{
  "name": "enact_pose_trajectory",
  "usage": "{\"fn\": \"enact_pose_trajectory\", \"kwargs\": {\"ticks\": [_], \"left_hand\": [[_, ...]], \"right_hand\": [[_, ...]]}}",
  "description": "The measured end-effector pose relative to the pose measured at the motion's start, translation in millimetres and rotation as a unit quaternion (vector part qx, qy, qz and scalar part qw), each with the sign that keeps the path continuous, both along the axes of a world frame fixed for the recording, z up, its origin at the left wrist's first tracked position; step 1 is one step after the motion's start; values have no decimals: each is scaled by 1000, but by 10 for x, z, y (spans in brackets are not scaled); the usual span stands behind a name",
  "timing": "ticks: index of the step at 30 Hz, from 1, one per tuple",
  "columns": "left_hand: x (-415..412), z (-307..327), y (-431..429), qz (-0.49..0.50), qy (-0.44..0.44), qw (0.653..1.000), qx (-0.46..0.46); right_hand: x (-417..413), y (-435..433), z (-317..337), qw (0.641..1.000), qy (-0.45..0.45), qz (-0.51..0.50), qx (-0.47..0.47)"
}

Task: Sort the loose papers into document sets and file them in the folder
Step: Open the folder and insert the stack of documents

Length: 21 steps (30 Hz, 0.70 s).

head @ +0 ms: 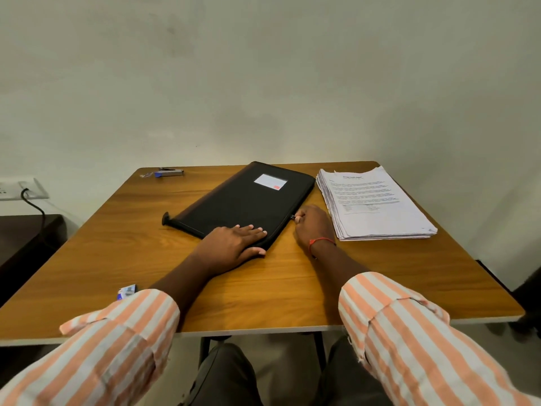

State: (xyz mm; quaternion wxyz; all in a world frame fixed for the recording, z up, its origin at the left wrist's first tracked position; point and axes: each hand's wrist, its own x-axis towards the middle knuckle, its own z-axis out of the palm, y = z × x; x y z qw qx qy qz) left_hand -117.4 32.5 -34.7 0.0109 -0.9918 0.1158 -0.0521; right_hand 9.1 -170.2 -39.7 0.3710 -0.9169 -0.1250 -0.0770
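The left hand [234,244] lay flat, fingers straight, pinning the near corner of the black folder [248,203]; the right hand [311,225] pinched the zip pull [293,217] on the folder's edge; this looked like the opening step, nothing filed yet; the papers [377,203] sat stacked just beyond the right hand; next, a steady pull along the zip.

No word or number can be read. The top sheet of the paper stack [377,203], at 2 o'clock on the table [281,291], carries a bold heading and paragraphs of print, all too small and blurred to make out. The white label [270,181] on the black folder [243,209] at 12 o'clock shows only a red patch, and the print on the small blue-and-white box [126,291] at 8 o'clock is equally blurred.
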Motion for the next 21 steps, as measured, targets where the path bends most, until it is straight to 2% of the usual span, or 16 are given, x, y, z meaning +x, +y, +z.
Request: {"fn": "enact_pose_trajectory", "kwargs": {"ticks": [7, 12, 17, 21], "left_hand": [[260, 3, -419, 53, -55, 996, 48], [376, 23, -655, 45, -78, 994, 60], [337, -14, -530, 25, -104, 991, 77], [278, -72, -446, 29, -128, 990, 50]], "right_hand": [[-19, -62, -60, 999, 14, 14, 33], [12, -144, -68, 998, 22, -18, 56], [159, -218, 7, 1000, 1, -9, 30], [143, -149, -8, 999, -4, -9, 37]]}}
